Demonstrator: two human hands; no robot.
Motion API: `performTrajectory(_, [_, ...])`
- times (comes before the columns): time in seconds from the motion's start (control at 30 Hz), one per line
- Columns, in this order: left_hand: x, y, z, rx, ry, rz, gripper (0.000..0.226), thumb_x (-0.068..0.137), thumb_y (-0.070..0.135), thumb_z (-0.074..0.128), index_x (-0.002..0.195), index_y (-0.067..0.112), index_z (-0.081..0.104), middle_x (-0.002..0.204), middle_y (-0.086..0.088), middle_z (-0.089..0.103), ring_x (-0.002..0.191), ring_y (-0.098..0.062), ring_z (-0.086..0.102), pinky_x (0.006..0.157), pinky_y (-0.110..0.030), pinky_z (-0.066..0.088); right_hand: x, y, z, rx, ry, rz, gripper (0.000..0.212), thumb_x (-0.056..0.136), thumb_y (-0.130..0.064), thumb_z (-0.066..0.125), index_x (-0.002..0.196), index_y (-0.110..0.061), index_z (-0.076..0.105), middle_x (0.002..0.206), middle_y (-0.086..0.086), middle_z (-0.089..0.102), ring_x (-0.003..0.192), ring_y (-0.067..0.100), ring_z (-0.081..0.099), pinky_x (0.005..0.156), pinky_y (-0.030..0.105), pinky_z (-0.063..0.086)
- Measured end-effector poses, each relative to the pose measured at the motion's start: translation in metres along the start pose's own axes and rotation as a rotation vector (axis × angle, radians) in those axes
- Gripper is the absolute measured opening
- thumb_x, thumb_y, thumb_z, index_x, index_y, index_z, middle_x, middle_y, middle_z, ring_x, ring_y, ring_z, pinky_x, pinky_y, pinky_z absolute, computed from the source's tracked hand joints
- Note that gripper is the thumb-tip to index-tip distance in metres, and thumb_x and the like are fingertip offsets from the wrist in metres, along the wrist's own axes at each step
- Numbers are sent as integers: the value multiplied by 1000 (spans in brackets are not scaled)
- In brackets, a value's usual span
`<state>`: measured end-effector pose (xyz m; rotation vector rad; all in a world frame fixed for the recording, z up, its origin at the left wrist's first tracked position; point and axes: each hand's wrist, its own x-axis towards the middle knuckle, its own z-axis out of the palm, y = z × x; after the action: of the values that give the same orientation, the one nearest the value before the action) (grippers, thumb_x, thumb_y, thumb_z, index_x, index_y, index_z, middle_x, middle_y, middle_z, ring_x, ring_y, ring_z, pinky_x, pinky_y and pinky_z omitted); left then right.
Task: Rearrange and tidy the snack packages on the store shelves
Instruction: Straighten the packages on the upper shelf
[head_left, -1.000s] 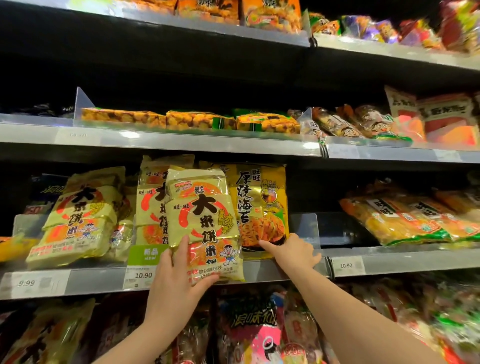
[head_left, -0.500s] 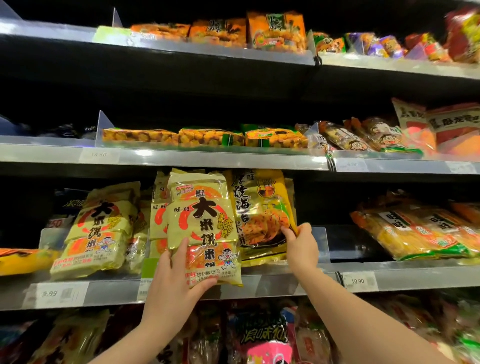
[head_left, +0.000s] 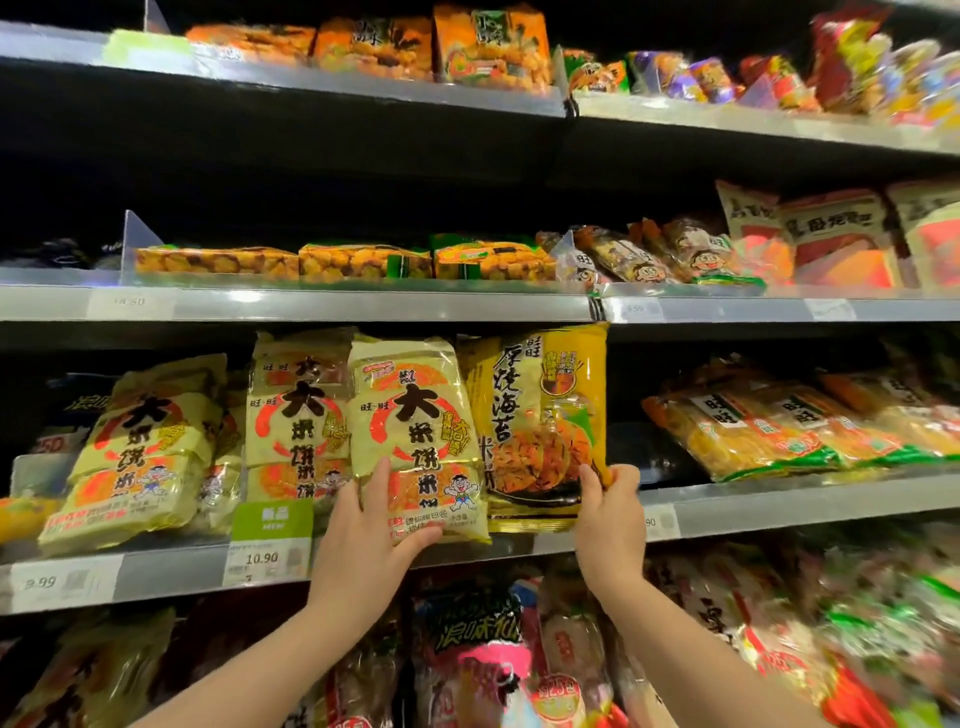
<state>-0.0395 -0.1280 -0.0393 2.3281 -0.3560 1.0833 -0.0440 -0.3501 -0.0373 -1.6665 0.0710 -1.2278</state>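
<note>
We are facing grey metal store shelves, four tiers showing, dark recesses behind, pale price strips along each front edge. A white price tag reading 10.90 is hanging under a green label. We are seeing glossy, crinkled plastic bags everywhere; edges of the view are blurring.

On the third tier, our left hand is gripping the lower edge of a pale yellow rice cracker bag, fingers spread on its face, thumb beneath. The bag is standing upright, overlapping a matching bag on its left. Our right hand is pinching the lower right corner of a deeper yellow seaweed cracker bag, upright, touching the first. Further left another pale bag is leaning back. To the right, orange flat packs are lying tilted.
</note>
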Motion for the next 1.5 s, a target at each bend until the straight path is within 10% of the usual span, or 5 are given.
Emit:
performTrajectory(0.83, [70, 6, 49, 100, 46, -116, 65, 84, 20, 65, 138, 15, 28, 140, -19, 25, 126, -35, 37, 97, -42, 41, -3, 42, -41, 1, 190, -62, 19, 98, -25, 39, 87, -9, 39, 68, 5, 47, 60, 23, 45, 50, 31, 30])
performTrajectory(1.5, [-37, 24, -28, 3, -174, 174, 80, 85, 66, 39, 149, 31, 6, 157, 3, 13, 141, -18, 24, 108, -35, 34, -82, -44, -38, 71, 41, -74, 19, 98, -25, 40, 90, -8, 40, 70, 2, 47, 59, 18, 44, 52, 32, 33])
